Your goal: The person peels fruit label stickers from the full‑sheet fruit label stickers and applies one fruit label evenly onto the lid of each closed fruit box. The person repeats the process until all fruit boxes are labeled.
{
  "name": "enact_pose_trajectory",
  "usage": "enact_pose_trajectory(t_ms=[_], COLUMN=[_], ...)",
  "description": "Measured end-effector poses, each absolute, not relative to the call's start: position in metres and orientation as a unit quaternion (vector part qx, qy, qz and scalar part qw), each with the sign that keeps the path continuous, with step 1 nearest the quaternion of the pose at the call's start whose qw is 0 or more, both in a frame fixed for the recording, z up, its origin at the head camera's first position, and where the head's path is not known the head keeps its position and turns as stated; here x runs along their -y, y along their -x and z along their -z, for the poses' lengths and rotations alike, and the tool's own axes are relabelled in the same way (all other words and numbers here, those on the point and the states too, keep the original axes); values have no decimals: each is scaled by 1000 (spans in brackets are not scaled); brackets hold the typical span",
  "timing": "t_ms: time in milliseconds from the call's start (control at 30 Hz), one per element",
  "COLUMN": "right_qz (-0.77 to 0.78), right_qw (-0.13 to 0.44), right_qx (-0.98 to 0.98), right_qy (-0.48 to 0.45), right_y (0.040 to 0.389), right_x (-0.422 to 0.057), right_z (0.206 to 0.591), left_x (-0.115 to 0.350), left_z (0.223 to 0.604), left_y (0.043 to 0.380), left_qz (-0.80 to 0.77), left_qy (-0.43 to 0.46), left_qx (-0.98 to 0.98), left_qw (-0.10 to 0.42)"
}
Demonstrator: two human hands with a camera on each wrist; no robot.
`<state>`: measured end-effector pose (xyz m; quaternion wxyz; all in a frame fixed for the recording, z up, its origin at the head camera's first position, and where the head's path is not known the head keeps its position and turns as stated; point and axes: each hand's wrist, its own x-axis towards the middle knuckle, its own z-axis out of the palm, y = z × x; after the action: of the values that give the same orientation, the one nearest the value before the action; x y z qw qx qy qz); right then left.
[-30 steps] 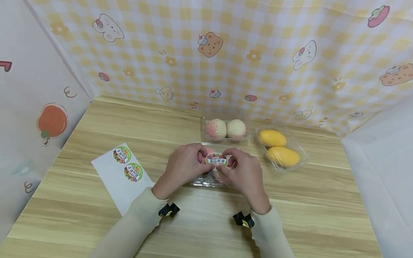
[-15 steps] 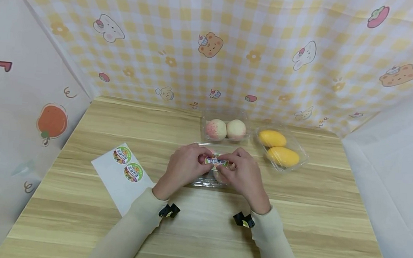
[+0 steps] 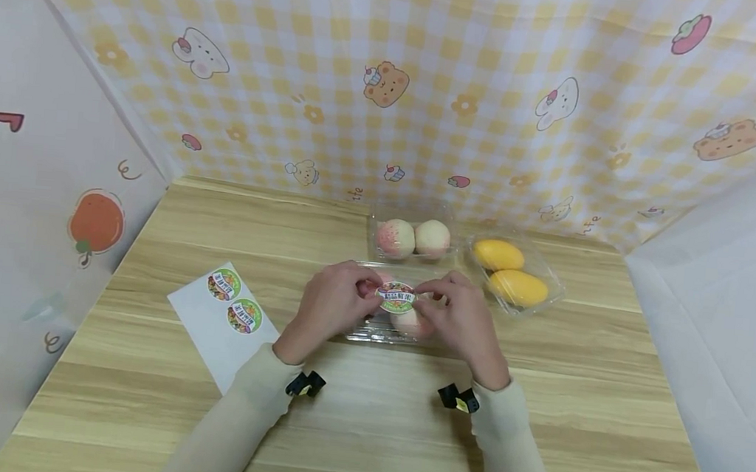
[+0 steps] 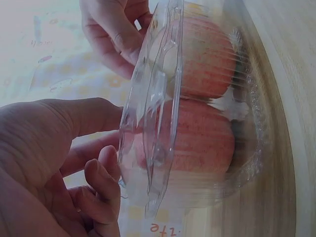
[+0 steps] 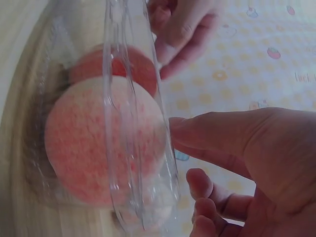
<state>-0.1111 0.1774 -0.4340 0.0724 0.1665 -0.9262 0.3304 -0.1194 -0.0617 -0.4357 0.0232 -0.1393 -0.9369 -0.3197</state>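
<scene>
A round fruit label sticker (image 3: 396, 297) lies on the lid of a clear plastic box (image 3: 370, 332) holding pink-and-cream peaches (image 5: 106, 140). My left hand (image 3: 336, 298) has its thumb and forefinger at the sticker's left edge. On the opposite side, my right hand (image 3: 458, 318) keeps its thumb and forefinger by the right edge. In the left wrist view the left thumb reaches straight to the lid (image 4: 158, 113), other fingers loosely bent. The right thumb likewise meets the lid in the right wrist view. Parts of the box are hidden behind both hands.
Behind stands another clear box with two peaches (image 3: 414, 239). To its right, a clear box holds two yellow mangoes (image 3: 517, 285). A white backing sheet (image 3: 223, 342) with two round stickers lies left on the wooden table (image 3: 362, 435). A checked curtain (image 3: 332, 143) borders the back.
My right hand has shifted right and my left hand slightly left, so the fingers are farther apart. More of the sticker's round face shows. The boxes have stayed in place.
</scene>
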Motion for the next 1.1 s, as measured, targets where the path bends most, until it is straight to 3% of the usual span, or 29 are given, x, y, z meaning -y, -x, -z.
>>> enact_pose_trajectory(t_ms=[300,800,1100], right_qz=[-328,-361,-351], right_qw=[55,19,-33], right_qx=[932,926,931], right_qy=[-140,-110,-97], right_y=[115,124,126], right_x=[-195,-229,-235], right_z=[433,433,432], left_x=[73,106,112], left_z=[437,436,438], left_y=[121,128,127], left_qz=[330,401,392], left_qy=[122,75,73], left_qx=[936,912,915], left_qw=[29,-43,-66])
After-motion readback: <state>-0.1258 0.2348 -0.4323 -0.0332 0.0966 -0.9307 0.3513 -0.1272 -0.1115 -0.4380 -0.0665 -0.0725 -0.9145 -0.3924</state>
